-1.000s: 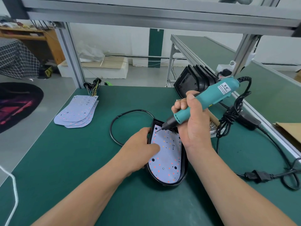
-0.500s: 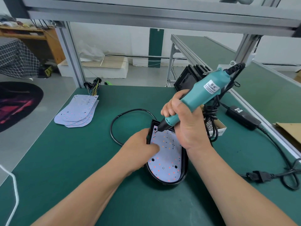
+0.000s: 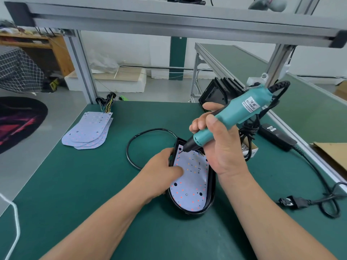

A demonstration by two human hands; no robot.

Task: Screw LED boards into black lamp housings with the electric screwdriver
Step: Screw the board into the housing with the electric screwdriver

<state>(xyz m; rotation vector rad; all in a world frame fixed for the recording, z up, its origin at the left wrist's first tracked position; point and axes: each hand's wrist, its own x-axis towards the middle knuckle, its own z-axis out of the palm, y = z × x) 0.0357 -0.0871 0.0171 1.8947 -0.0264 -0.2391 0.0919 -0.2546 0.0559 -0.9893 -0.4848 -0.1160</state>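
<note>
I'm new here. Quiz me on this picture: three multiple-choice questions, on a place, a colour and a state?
1. Where is the stack of spare LED boards? A. On the far left of the table B. In a drawer C. On a chair
2. The body of the electric screwdriver is: A. red B. teal C. yellow
3. The left hand is: A. hanging idle B. holding the black housing, thumb on its LED board C. waving
Answers: A, they lie fanned near the far-left edge; B, its casing is teal; B, fingers curl over the rim.
</note>
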